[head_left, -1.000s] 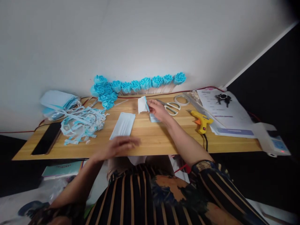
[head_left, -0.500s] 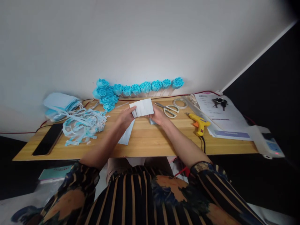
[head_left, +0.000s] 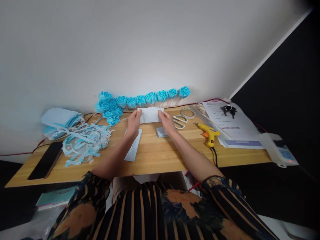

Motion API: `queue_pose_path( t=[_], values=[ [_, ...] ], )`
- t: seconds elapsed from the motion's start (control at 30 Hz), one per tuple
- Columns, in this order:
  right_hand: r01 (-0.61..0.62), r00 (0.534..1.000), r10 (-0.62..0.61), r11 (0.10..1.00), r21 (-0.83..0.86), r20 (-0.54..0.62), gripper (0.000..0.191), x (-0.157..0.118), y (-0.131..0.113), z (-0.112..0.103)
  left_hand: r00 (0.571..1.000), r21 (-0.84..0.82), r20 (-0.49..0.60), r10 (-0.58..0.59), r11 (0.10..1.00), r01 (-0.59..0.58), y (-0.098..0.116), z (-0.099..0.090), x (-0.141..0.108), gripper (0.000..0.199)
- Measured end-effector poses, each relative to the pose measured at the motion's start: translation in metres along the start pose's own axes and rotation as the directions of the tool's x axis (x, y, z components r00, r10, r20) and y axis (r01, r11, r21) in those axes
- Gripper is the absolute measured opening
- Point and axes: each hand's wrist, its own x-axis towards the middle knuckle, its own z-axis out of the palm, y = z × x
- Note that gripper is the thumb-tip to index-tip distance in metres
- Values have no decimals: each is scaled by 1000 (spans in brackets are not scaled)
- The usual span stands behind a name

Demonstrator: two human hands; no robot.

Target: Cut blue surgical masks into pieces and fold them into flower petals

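A pale, rectangular sheet [head_left: 150, 115] is held flat in the air above the table [head_left: 160, 151]. My left hand [head_left: 134, 120] pinches its left end, and my right hand [head_left: 167, 120] grips its right end, thumbs on top. Beneath my left hand lies a light blue strip [head_left: 133, 146]. A small folded blue piece [head_left: 162, 132] rests just under my right hand. White-handled scissors [head_left: 180, 121] lie right of that hand, their blades hidden behind it.
Blue flowers [head_left: 150, 97] line the wall. On the left are cut strips [head_left: 86, 140], stacked masks [head_left: 61, 118] and a phone [head_left: 46, 160]. To the right are tape [head_left: 188, 113], a yellow glue gun [head_left: 210, 133], papers [head_left: 225, 123], keys [head_left: 228, 110] and a white device [head_left: 281, 151].
The sheet is now stretched level between both hands, its lower right corner no longer tilted. My right thumb has come onto its front. The folded piece shows more, and the view has shifted.
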Motion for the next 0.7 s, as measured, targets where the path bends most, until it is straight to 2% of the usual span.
queue_pose_path(
  t=[0.1,0.2,0.4,0.47,0.53,0.7],
  values=[
    [86,996,-90,989,-123,-25,48,-3,-2,-1,976,189,-112,189,968,-166,-5,-1,5,38],
    [135,985,-154,966,-222,-74,48,-6,-5,0,941,328,-133,310,910,-254,-13,-3,9,38],
    [142,976,-177,959,-243,-127,48,-12,-9,4,923,360,-150,356,889,-284,-18,-8,10,34],
    [149,977,-178,963,-225,-115,48,-12,-7,5,926,338,-145,348,897,-284,-16,-12,9,33],
    [142,986,-155,974,-175,-62,46,-11,-5,5,949,280,-116,293,927,-252,-15,-18,10,34],
    [69,995,-67,997,-20,80,35,-10,0,7,999,-31,-25,38,999,-39,-15,-28,17,28]
  ],
)
